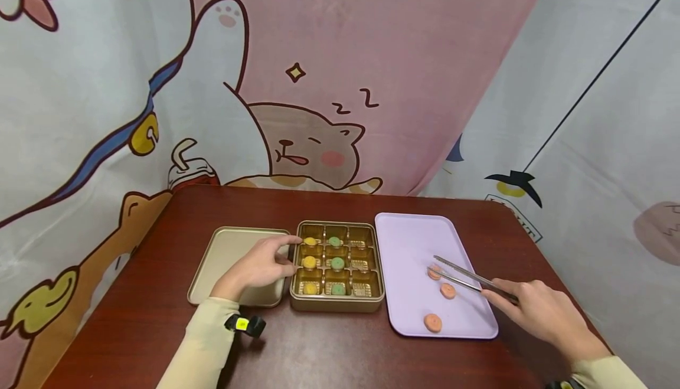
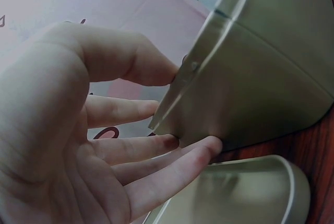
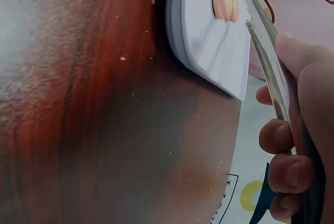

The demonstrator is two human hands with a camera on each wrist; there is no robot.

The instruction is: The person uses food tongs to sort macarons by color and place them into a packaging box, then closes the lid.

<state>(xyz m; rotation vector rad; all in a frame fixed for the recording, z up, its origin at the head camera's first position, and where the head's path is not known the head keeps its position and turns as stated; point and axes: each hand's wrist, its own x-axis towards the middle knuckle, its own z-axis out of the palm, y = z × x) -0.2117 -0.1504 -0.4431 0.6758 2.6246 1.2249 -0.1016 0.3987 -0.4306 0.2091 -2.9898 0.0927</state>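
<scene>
My left hand (image 1: 264, 262) touches the left side of a gold tin box (image 1: 337, 305). In the left wrist view, its fingers (image 2: 172, 174) rest on the outer wall and rim. The divided insert holds yellow round pieces (image 1: 310, 262) in the left column and green round pieces (image 1: 337, 264) in the middle one; the right column shows bare compartments. My right hand (image 1: 539, 309) grips metal tongs (image 1: 467, 274) over a lilac tray (image 1: 414, 235). The tongs' tips stand apart on either side of the farthest of three orange round pieces (image 1: 448, 290).
A flat gold lid (image 1: 225, 253) lies left of the box, partly under the left hand. Everything stands on a dark red-brown wooden table (image 1: 329, 353). Small crumbs dot the tabletop in the right wrist view. A printed cartoon curtain (image 1: 414, 52) hangs behind the table.
</scene>
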